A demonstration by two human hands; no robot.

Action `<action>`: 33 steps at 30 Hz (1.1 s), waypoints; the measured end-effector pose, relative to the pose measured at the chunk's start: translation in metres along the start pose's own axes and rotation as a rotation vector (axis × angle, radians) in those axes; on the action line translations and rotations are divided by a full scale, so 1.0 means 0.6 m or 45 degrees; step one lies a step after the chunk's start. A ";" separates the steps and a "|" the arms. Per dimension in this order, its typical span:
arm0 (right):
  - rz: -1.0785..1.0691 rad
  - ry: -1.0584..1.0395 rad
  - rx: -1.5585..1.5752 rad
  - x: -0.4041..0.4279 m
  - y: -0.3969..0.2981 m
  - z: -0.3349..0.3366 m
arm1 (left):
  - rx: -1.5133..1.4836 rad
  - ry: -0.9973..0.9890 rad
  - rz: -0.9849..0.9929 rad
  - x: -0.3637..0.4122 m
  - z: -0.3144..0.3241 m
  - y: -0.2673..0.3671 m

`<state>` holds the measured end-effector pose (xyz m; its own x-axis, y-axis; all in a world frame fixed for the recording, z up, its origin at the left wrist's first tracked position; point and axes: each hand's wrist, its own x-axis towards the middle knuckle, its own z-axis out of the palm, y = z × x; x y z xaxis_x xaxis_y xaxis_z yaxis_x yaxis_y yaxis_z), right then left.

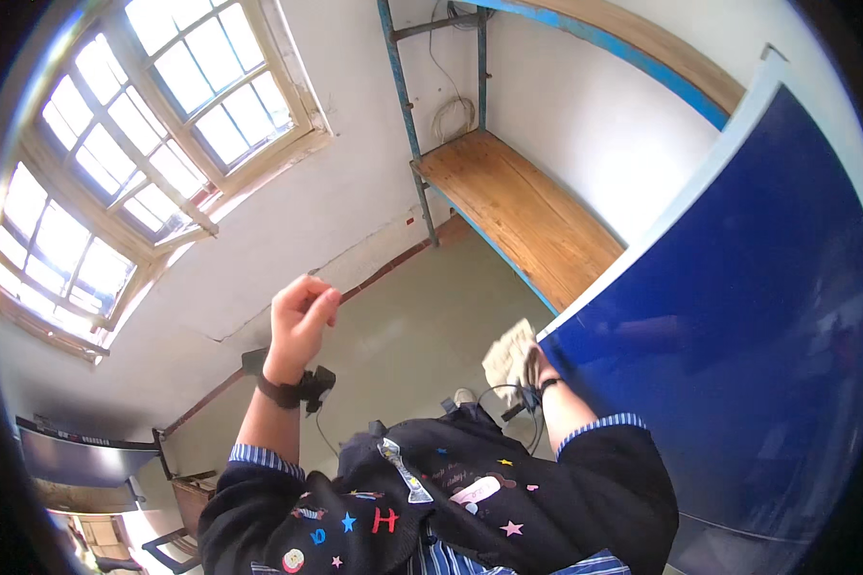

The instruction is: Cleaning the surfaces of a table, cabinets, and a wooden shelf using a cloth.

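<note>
My left hand (303, 321) is raised in front of the wall, its fingers curled in and nothing visible in them. A dark wrist strap with a small black device (318, 386) sits on that wrist. In my right hand (544, 368) is a bunched cream cloth (509, 357), which hides most of the fingers. That hand is right by the white-edged side of a large glossy blue panel (719, 287); whether it touches the edge I cannot tell. A black cable (536, 424) hangs by my right wrist.
Ahead stands a blue metal bunk frame (411, 108) with a wooden board (518, 208) as its lower bed. Coiled wire (454, 118) hangs behind it. Windows (137, 129) fill the left wall. A dark-topped table (86, 460) and a wooden chair (193, 496) stand at lower left.
</note>
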<state>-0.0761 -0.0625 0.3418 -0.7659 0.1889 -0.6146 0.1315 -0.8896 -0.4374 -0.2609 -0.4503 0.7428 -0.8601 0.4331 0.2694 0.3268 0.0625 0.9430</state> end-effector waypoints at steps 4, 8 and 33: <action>0.098 -0.157 -0.206 0.127 -0.068 0.207 | -0.125 0.087 -0.048 0.136 0.008 -0.046; 0.186 -0.326 -0.161 0.202 -0.092 0.271 | -0.399 0.116 -0.194 0.254 -0.008 -0.106; -1.022 1.469 -0.406 0.147 -0.080 0.324 | 0.077 -0.552 -1.443 0.824 0.207 -0.871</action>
<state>-0.2726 -0.0843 0.4361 0.2075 0.9464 -0.2474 0.1684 -0.2837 -0.9440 -0.8085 -0.1570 0.3589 -0.4717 0.3698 -0.8005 -0.4977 0.6377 0.5879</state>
